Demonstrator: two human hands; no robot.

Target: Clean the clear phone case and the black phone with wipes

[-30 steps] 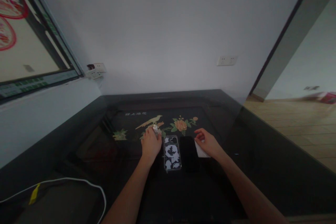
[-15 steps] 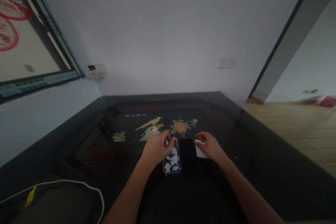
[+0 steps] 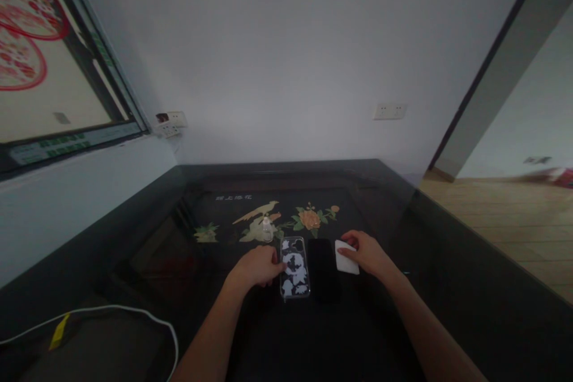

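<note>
My left hand [image 3: 258, 265] is at the left edge of a clear phone case [image 3: 295, 277] with white cartoon figures, its thumb over the edge and its fingers curled beside it. The case lies flat on the dark table. Just right of it lies a black phone [image 3: 324, 271], hard to make out against the tabletop. My right hand [image 3: 364, 252] pinches a white folded square, perhaps a cloth or wipe [image 3: 346, 264], which rests by the phone's right side. A small clear bottle [image 3: 267, 230] stands behind the case.
The glossy black table [image 3: 367, 191] bears a painted bird and flowers [image 3: 308, 218] and reaches the wall. A white cable [image 3: 120, 308] with a yellow tag [image 3: 59, 332] curves at the front left. Wall sockets [image 3: 389, 111] are behind, a window at the left.
My left hand has come down and left from the top of the phone case to its left edge, uncovering the bottle. More of the white square shows under my right hand.
</note>
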